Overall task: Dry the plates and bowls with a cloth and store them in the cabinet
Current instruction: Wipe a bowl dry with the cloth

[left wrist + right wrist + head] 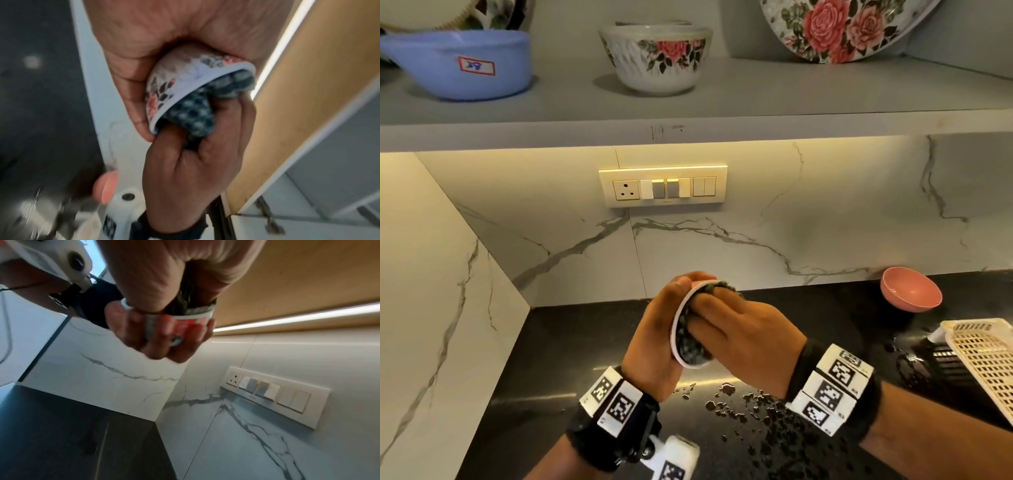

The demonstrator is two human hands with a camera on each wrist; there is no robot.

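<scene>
A small white bowl (676,330) with a rose pattern is tipped on its side above the black counter. My left hand (654,339) cups it from behind, fingers curled round its outer wall (185,323). My right hand (739,332) grips a dark blue checked cloth (690,346) and has it pushed inside the bowl. In the left wrist view the cloth (195,113) bulges out past the bowl's rim (176,78), bunched between the right hand's fingers (195,170). The bowl's inside is hidden by cloth and fingers.
A pink bowl (911,291) sits on the counter (551,359) at the back right, and a cream perforated basket (989,366) lies at the right edge. Water drops (750,407) lie below my hands. The shelf (756,92) above holds a blue bowl (458,61), a floral bowl (657,56) and a floral plate (842,24).
</scene>
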